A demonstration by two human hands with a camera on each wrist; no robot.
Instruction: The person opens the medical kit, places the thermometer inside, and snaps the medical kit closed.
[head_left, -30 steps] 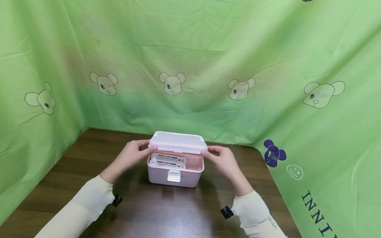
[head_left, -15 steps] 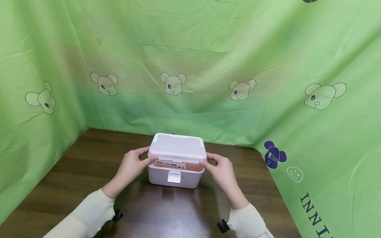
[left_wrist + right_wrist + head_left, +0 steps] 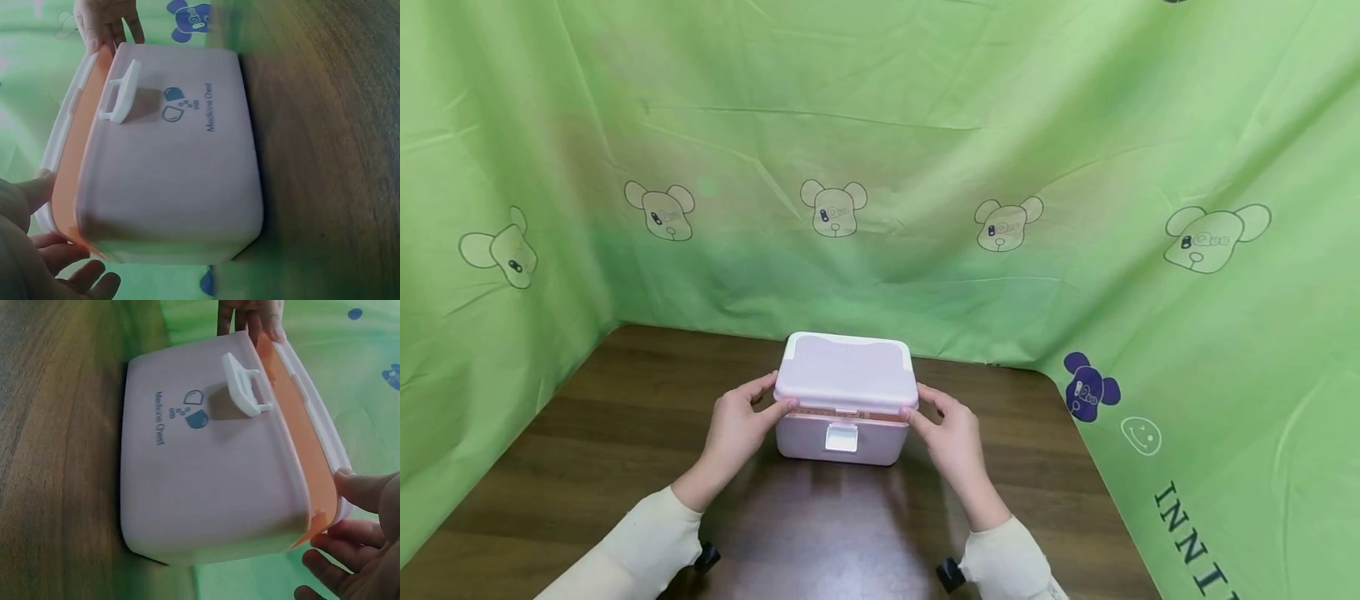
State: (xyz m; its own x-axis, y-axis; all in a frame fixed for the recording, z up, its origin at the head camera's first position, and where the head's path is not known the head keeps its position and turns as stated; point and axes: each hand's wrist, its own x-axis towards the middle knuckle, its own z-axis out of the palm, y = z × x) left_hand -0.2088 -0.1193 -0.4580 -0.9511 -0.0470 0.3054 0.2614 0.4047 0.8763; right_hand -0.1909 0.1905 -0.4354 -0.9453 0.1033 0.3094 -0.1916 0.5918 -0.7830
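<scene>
A pale pink medicine chest (image 3: 842, 446) stands on the wooden table, its lid (image 3: 846, 371) tilted down with a narrow gap left along the front. Both wrist views show "Medicine Chest" printed on its front and a white latch (image 3: 125, 94) flipped outward. My left hand (image 3: 737, 425) holds the lid's left front corner, thumb on the front edge and fingers at the side. At the opposite corner my right hand (image 3: 951, 433) grips the lid the same way. Through the gap an orange-lit interior (image 3: 300, 425) shows; the contents are mostly hidden.
Around the table (image 3: 625, 433) hangs a green cloth (image 3: 910, 150) printed with bear heads, close behind the chest. Cream sleeves (image 3: 632, 542) cover both forearms, and a small black piece (image 3: 951, 575) sticks out at each wrist.
Both hands have lowered the lid from raised to nearly down on the chest. Two thermometer-like strips with coloured marks, visible inside earlier, are now almost covered.
</scene>
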